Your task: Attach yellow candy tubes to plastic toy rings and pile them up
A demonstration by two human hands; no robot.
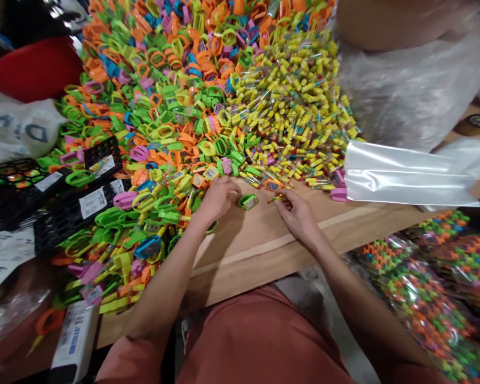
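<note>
My left hand (218, 198) rests on the wooden table (264, 240) at the edge of a big heap of green, orange, pink and blue plastic toy watches (160, 106), fingers curled over pieces there. A single green toy watch (248, 201) lies on the bare wood between my hands. My right hand (298, 210) pinches a small yellow candy tube (274, 199) at its fingertips. Behind it spreads a heap of yellow-capped candy tubes (292, 117).
Clear plastic bags (404, 176) lie at the right, with a large crumpled plastic sheet (416, 90) above them. Black crates (68, 205) sit at the left among the watches. Bagged colourful pieces (436, 277) pile up below the table's right edge. A white box (74, 338) stands at the lower left.
</note>
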